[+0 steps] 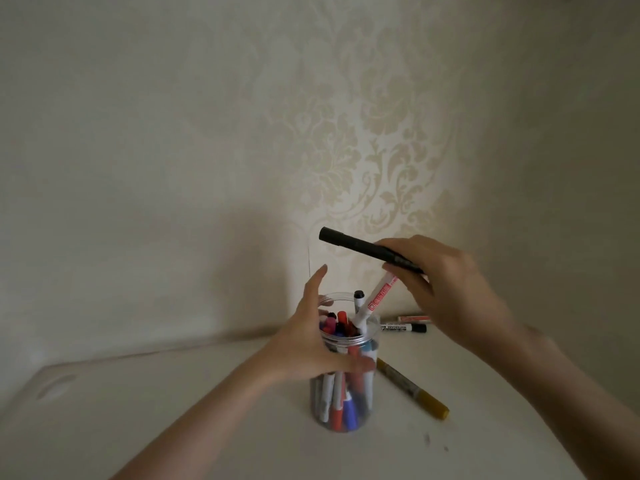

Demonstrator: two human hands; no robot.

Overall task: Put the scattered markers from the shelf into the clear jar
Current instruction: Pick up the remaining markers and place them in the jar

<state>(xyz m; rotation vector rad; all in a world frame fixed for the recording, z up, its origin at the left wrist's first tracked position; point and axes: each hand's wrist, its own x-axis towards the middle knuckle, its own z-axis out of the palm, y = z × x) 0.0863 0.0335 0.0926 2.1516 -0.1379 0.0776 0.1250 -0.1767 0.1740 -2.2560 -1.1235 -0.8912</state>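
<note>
A clear jar (pixel 346 403) holding several coloured markers stands on the white shelf (pixel 173 410). My left hand (pixel 308 344) grips the jar near its rim from the left. Above and to the right of the jar, my right hand (pixel 443 289) holds a black marker (pixel 349 241) that points up to the left. A white marker with red print (pixel 372 303) leans out of the jar, its top end under my right fingers. On the shelf lie a gold marker (pixel 414 391), a white marker with a black cap (pixel 403 328) and a red-printed marker (pixel 414 319).
Patterned wallpaper (pixel 381 150) rises directly behind the shelf. The shelf's left edge (pixel 20 400) curves down at the far left.
</note>
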